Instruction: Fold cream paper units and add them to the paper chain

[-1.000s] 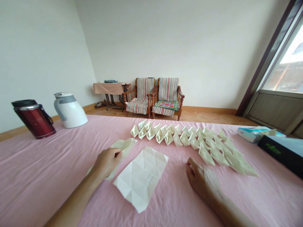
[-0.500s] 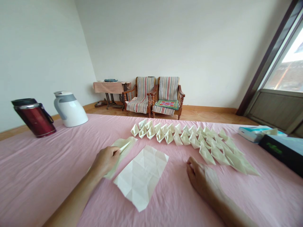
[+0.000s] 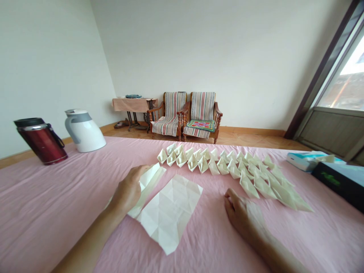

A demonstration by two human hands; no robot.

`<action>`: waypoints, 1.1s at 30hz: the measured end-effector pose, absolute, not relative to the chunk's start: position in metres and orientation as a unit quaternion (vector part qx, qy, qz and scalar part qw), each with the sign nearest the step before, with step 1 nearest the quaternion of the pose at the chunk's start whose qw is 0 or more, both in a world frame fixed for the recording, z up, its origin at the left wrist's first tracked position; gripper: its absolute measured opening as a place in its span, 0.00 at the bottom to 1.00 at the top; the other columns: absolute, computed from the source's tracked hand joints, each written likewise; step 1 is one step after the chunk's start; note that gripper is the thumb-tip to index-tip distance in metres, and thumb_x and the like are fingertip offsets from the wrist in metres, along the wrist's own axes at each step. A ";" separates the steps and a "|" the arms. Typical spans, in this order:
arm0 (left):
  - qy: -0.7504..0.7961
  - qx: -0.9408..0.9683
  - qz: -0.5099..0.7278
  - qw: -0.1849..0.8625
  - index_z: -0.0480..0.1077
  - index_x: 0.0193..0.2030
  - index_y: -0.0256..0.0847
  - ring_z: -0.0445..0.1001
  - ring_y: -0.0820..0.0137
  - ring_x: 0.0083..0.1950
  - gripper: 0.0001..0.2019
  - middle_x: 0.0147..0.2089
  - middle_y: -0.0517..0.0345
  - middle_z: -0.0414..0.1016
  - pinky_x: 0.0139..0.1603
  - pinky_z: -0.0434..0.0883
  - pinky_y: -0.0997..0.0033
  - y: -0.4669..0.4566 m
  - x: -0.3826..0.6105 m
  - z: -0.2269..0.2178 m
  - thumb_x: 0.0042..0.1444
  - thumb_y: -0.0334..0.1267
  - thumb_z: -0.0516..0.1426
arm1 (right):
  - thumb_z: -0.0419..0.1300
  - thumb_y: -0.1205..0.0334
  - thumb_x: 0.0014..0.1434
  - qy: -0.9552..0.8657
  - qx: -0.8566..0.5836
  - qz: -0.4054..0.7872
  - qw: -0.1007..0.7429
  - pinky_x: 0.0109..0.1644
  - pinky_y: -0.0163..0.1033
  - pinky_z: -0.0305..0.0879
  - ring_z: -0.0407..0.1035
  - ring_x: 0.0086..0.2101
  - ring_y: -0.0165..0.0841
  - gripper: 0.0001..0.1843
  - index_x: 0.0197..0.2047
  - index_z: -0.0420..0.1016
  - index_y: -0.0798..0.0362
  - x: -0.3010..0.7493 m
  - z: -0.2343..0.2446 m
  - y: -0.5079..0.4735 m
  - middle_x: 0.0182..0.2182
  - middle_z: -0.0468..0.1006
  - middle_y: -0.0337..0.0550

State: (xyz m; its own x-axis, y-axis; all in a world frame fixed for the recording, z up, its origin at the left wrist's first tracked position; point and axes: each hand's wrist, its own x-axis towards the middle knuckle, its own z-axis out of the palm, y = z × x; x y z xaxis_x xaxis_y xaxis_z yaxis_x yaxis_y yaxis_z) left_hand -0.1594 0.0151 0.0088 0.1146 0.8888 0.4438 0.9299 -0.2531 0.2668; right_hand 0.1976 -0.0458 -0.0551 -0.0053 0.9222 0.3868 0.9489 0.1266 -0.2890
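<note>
My left hand [image 3: 129, 189] pinches the top sheet of a small stack of cream paper [image 3: 150, 178] and lifts its near edge off the pink tablecloth. A creased, unfolded sheet of paper [image 3: 170, 210] lies flat just right of that stack. My right hand [image 3: 243, 216] rests on the cloth with its fingers curled under, holding nothing that I can see. Beyond both hands, several folded paper boats [image 3: 227, 167] stand in rows that run from the middle to the right.
A red thermos [image 3: 41, 140] and a white thermos jug [image 3: 83, 131] stand at the far left of the table [image 3: 57, 197]. A tissue box [image 3: 305, 159] and a black box [image 3: 338, 184] sit at the right edge. Two striped wooden armchairs [image 3: 184, 115] stand by the back wall.
My left hand has shifted forward and raised the top sheet of the stack, which now tilts up. My right hand has stayed in place.
</note>
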 end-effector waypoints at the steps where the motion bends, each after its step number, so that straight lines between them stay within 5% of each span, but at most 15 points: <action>1: -0.607 -0.748 -0.264 0.042 0.63 0.56 0.43 0.70 0.68 0.58 0.29 0.59 0.55 0.68 0.54 0.67 0.72 0.014 -0.158 0.009 0.47 0.19 0.44 | 0.42 0.63 0.62 -0.709 -0.660 -0.027 0.248 0.24 0.36 0.42 0.69 0.21 0.34 0.09 0.34 0.62 0.50 0.198 -0.055 -0.046 0.19 0.72 0.38; 4: -0.600 -0.761 -0.243 0.044 0.65 0.51 0.43 0.73 0.68 0.53 0.27 0.58 0.54 0.67 0.49 0.69 0.72 0.012 -0.156 0.011 0.47 0.18 0.44 | 0.43 0.63 0.62 -0.710 -0.659 -0.029 0.247 0.24 0.36 0.42 0.70 0.22 0.35 0.09 0.35 0.62 0.50 0.199 -0.056 -0.045 0.20 0.73 0.38; 9: -0.598 -0.781 -0.176 0.038 0.72 0.30 0.42 0.77 0.68 0.40 0.16 0.47 0.57 0.75 0.41 0.69 0.72 0.011 -0.154 0.011 0.50 0.21 0.46 | 0.43 0.64 0.62 -0.709 -0.659 -0.031 0.249 0.25 0.36 0.42 0.70 0.23 0.35 0.09 0.35 0.62 0.50 0.199 -0.058 -0.044 0.20 0.73 0.39; 13: -0.613 -0.775 -0.147 0.047 0.75 0.39 0.41 0.77 0.62 0.44 0.10 0.44 0.52 0.77 0.43 0.68 0.69 0.010 -0.149 0.010 0.56 0.31 0.52 | 0.43 0.64 0.62 -0.710 -0.659 -0.030 0.248 0.25 0.36 0.43 0.70 0.22 0.34 0.09 0.34 0.62 0.50 0.199 -0.059 -0.044 0.19 0.73 0.38; 17: -0.634 -0.761 -0.123 0.051 0.75 0.37 0.41 0.77 0.59 0.42 0.08 0.40 0.50 0.79 0.39 0.67 0.69 0.008 -0.144 0.011 0.57 0.40 0.56 | 0.43 0.64 0.62 -0.709 -0.660 -0.030 0.248 0.25 0.36 0.43 0.70 0.23 0.34 0.09 0.34 0.62 0.50 0.200 -0.060 -0.044 0.20 0.73 0.39; 25: -0.666 -0.735 -0.120 0.043 0.76 0.37 0.42 0.79 0.62 0.44 0.15 0.40 0.51 0.81 0.38 0.65 0.73 0.012 -0.151 0.015 0.59 0.28 0.48 | 0.44 0.64 0.62 -0.709 -0.660 -0.027 0.248 0.24 0.36 0.43 0.70 0.23 0.34 0.09 0.34 0.63 0.50 0.199 -0.058 -0.044 0.20 0.73 0.39; 33: -0.665 -0.733 -0.139 0.037 0.76 0.42 0.44 0.79 0.61 0.46 0.16 0.42 0.53 0.82 0.40 0.67 0.72 0.010 -0.153 0.016 0.60 0.31 0.47 | 0.43 0.65 0.62 -0.709 -0.661 -0.027 0.247 0.25 0.35 0.44 0.70 0.22 0.34 0.10 0.34 0.63 0.51 0.198 -0.052 -0.047 0.19 0.73 0.39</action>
State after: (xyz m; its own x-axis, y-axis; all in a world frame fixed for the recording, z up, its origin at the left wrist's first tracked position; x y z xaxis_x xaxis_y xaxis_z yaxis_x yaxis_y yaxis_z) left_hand -0.1534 0.0100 0.0160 0.0777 0.9642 0.2535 0.9850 -0.1135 0.1298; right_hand 0.1975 -0.0465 -0.0517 -0.0058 0.9227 0.3855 0.9496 0.1259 -0.2872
